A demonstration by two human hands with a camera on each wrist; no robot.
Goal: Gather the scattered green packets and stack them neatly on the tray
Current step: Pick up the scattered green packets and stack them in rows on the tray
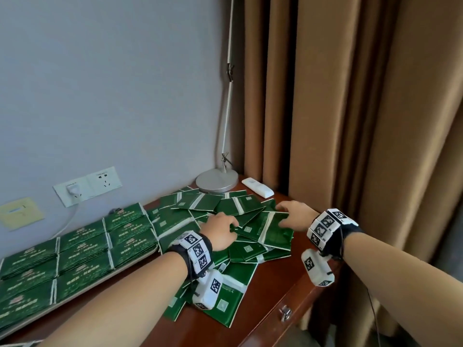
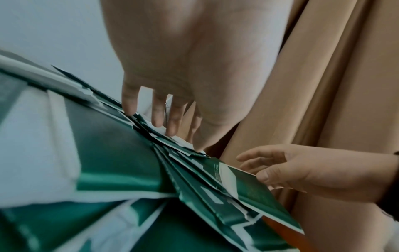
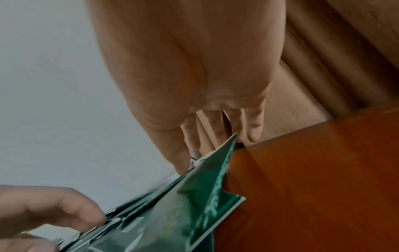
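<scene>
Head view: I log glossy flat green packets (image 1: 240, 209) heaped; left hand (image 1: 220, 230) fingers splayed on them, right hand (image 1: 295, 214) pinching one packet (image 1: 273, 229).

Tray (image 1: 82, 293) rim mostly buried under stacks (image 1: 82, 249), left end cut by frame. Left hand (image 1: 220, 232) fingertips hidden in pile (image 1: 240, 221). Packet print unreadable. Lamp (image 1: 226, 116) top cut off.

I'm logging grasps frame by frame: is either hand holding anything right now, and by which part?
The right hand pinches a flat green foil packet by its right edge, thumb on top. The left hand rests fingertips on the loose pile, gripping nothing.
</scene>
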